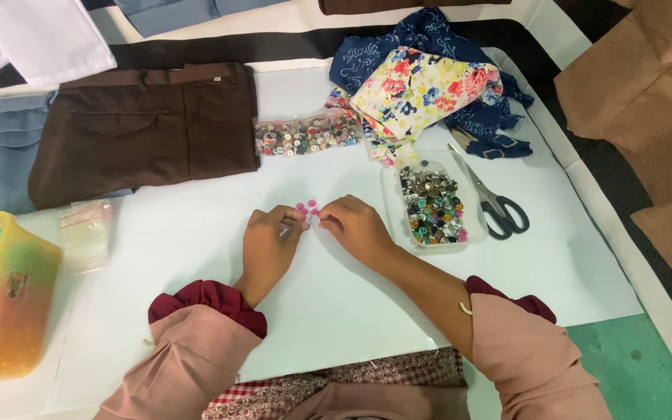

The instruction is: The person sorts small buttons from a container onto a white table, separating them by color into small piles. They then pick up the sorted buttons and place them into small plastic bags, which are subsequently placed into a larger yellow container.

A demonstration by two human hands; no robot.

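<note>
Both hands placed at middle of table [196, 257]; left hand [270, 243] just left of right hand [358, 227]. Small buttons [307, 208] laid between fingertips, slightly behind. Tray [393, 204] with buttons set just right of right hand; scissors [491, 198] right of tray. Cloths [429, 85] piled behind tray. Bag of buttons [307, 134] laid left of cloths, trousers [141, 124] left of bag. Box [1, 295] kept at left table edge, empty bag [85, 232] between box and left hand.

Glossy pink plastic buttons [307, 208], matt table [336, 303]
</note>
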